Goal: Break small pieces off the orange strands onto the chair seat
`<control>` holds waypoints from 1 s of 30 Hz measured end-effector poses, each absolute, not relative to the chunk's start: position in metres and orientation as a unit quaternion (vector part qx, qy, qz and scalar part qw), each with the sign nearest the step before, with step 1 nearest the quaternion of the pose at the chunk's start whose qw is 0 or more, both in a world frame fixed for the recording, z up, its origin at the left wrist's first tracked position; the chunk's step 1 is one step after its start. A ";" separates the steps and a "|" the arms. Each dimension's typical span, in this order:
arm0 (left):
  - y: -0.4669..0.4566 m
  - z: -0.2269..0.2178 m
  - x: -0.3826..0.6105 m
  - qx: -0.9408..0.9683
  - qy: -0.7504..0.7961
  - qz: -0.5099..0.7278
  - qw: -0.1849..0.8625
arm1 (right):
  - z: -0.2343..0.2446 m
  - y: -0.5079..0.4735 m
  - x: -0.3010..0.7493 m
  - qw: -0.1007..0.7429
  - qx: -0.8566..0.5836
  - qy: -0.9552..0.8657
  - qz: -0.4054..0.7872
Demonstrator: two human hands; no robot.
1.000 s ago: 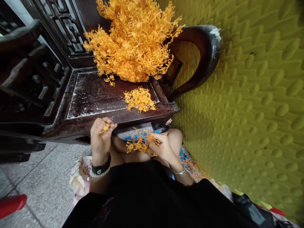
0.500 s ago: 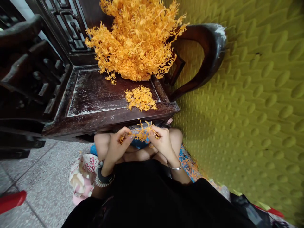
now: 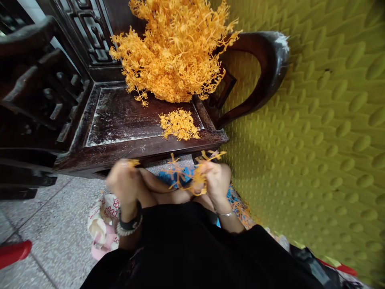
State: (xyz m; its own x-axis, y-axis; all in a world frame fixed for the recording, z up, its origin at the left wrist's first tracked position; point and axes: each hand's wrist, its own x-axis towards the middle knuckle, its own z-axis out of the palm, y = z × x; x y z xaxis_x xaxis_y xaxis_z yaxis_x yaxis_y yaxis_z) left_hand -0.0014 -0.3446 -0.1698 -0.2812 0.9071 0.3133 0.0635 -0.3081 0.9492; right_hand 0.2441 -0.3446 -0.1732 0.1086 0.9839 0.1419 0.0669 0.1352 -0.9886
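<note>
Above my lap, my right hand [image 3: 214, 180] grips a loose tangle of orange, stringy, branching pieces [image 3: 198, 178], with ends sticking out on both sides. Off to the left is my left hand [image 3: 122, 181], closed and smeared by motion. A small orange piece [image 3: 134, 162] pokes out at its fingertips. Ahead of my knees, a small heap of orange spidery pieces [image 3: 179, 124] lies near the front edge of the dark wooden chair seat [image 3: 126, 116]. Behind it rises a large mound of the same orange pieces [image 3: 177, 52].
A curved wooden armrest [image 3: 270, 72] stands beside a yellow-green padded wall [image 3: 325, 120]. Blue material with orange strands [image 3: 240, 208] lies on the floor to my right. At the left are a white and pink bag [image 3: 104, 228] and a red object [image 3: 15, 253].
My hands have moved apart, the left one swinging out to the left. The stringy tangle that was stretched between them now hangs from my right hand.
</note>
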 end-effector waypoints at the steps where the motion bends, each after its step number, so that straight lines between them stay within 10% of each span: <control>1: -0.345 -0.166 -0.012 0.472 0.477 0.688 0.275 | -0.176 -0.344 0.253 0.572 -0.525 -0.482 0.406; 5: -0.346 -0.153 -0.035 0.400 0.503 0.745 0.181 | -0.186 -0.340 0.275 0.580 -0.555 -0.445 0.398; 16: -0.343 -0.182 0.038 0.433 0.419 0.636 0.482 | -0.175 -0.329 0.226 0.550 -0.528 -0.491 0.422; 30: -0.347 -0.185 0.078 0.615 0.468 0.454 0.443 | -0.175 -0.335 0.219 0.471 -0.553 -0.612 0.313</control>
